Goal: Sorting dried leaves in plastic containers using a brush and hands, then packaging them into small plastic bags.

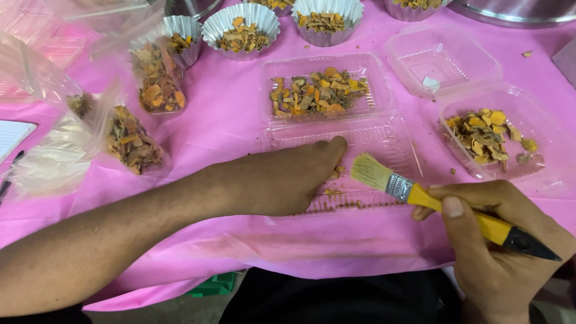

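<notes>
A clear plastic clamshell container (327, 93) lay open at the middle of the pink table, its far tray filled with orange and brown dried slices, its near lid flat on the cloth. To its right sat a second clear clamshell (441, 57), its far half nearly bare, its near half (510, 141) holding a small heap of the same slices. On the left, two clear plastic bags (157, 78) (129, 141) held dried pieces, one farther, one nearer. Fluted silver foil cups (241, 21) stood in a row along the far edge, each with slices inside. At the far left corner lay stacked clear trays (36, 36).
</notes>
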